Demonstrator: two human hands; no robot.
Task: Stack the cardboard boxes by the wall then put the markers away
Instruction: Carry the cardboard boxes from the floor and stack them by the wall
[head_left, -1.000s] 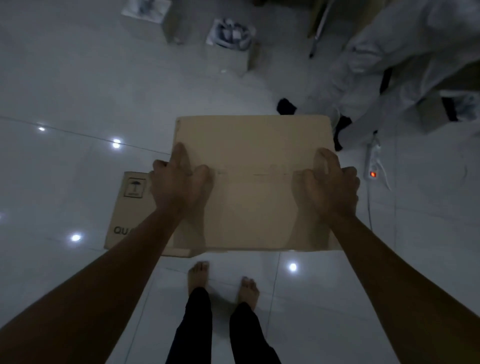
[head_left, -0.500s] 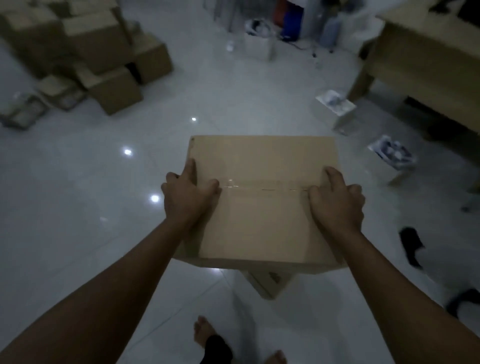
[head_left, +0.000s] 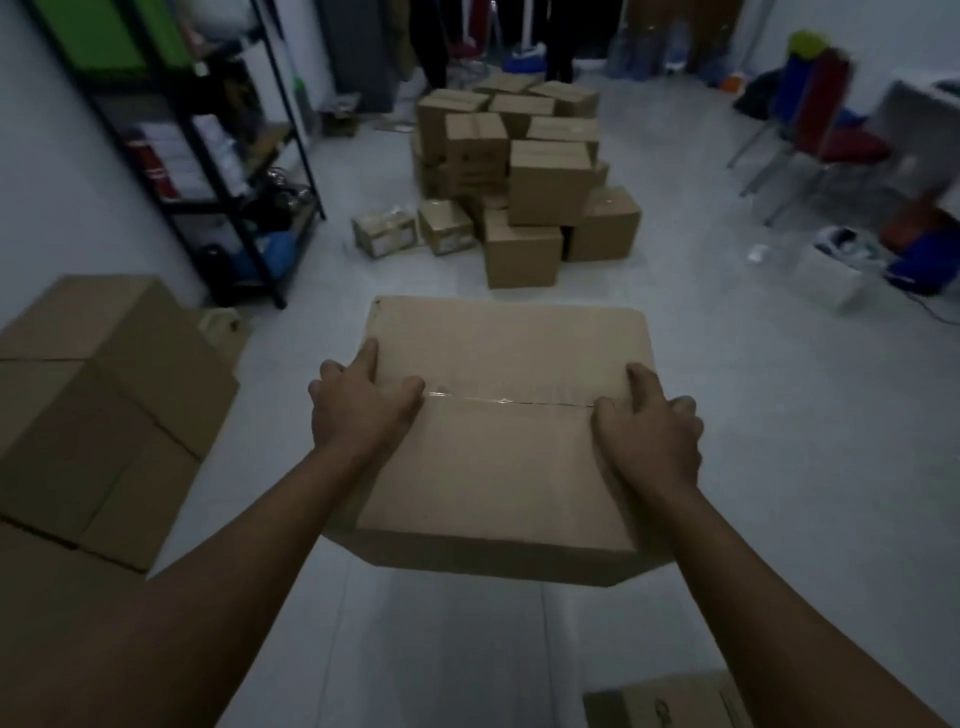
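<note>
While both hands, left hand (head_left: 363, 410) and right hand (head_left: 647, 431), fingers clamped on carried box (head_left: 509, 431), box pile (head_left: 519, 176) unstacked; markers unseen.

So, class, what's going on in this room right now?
A person carries a taped cardboard box off the floor, the left hand and right hand gripping its two sides. Ahead, a loose pile of boxes sits on the floor. Larger boxes stand at the left, near a black shelf. No markers are visible.
</note>
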